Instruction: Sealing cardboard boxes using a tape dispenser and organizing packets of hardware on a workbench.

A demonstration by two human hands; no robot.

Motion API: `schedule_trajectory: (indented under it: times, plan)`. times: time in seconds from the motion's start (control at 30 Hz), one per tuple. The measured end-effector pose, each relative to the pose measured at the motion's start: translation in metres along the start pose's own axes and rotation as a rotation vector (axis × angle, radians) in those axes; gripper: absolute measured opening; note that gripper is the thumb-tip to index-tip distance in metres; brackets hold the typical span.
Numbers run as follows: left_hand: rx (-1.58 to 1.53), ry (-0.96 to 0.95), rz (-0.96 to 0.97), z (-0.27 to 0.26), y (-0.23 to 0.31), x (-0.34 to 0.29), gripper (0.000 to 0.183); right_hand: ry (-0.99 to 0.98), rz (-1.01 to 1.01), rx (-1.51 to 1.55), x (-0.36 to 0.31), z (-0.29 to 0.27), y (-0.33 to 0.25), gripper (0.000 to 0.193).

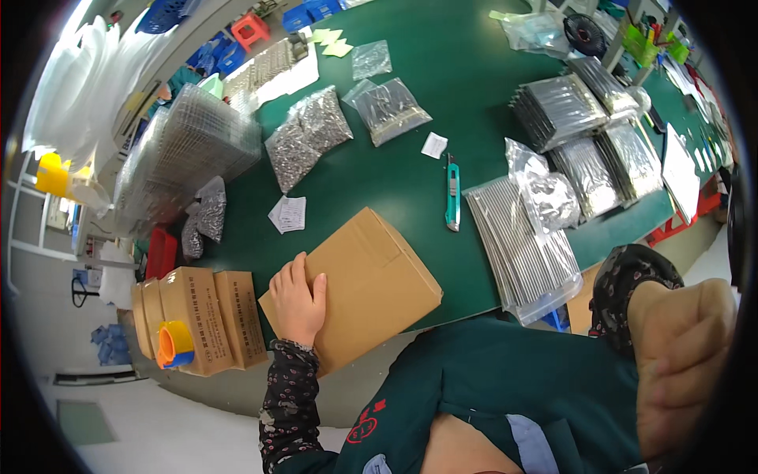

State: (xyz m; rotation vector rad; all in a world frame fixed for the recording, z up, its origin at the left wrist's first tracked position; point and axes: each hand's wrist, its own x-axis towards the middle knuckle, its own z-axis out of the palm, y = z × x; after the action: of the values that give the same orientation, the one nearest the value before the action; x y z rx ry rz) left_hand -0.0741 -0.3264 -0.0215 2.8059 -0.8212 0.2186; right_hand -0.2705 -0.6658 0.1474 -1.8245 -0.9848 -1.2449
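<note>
Green tabletop (442,87) fills the upper part of the view, its near edge curving past the person's dark green apron. On it, close to that edge, lies a plain brown cardboard box (371,276), closed and turned at an angle, one corner hanging over the edge toward the person.

The left hand (298,304) rests flat on the box's left end, fingers together and stretched out along the top face, the thumb lying against the side; it presses on the box rather than grips it. The patterned sleeve runs down from the wrist to the lower edge.

The right hand (683,363) is very near the camera at the lower right, seen from its back and partly lost in the dark rim. It looks loosely curled, but the fingers are out of sight, so whether it holds anything cannot be told.

Just beyond the box a teal utility knife (452,193) lies on the green surface. To the right are clear bags of long metal parts (525,245); to the upper left, bags of small metal pieces (308,134). Left of the box stands a row of smaller cardboard boxes (213,316) with an orange and blue tape roll (174,345) in front.
</note>
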Motion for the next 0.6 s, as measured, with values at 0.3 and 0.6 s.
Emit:
schedule_trajectory:
  times: [0.3, 0.6]
  plan:
    - [0.002, -0.019, -0.051, 0.001, 0.000, 0.001, 0.044, -0.115, 1.014, -0.247, -0.076, 0.066, 0.134, 0.018]
    - [-0.009, 0.046, -0.021, -0.011, 0.000, 0.006, 0.045, -0.469, 0.826, -0.253, -0.115, 0.127, 0.150, 0.014]
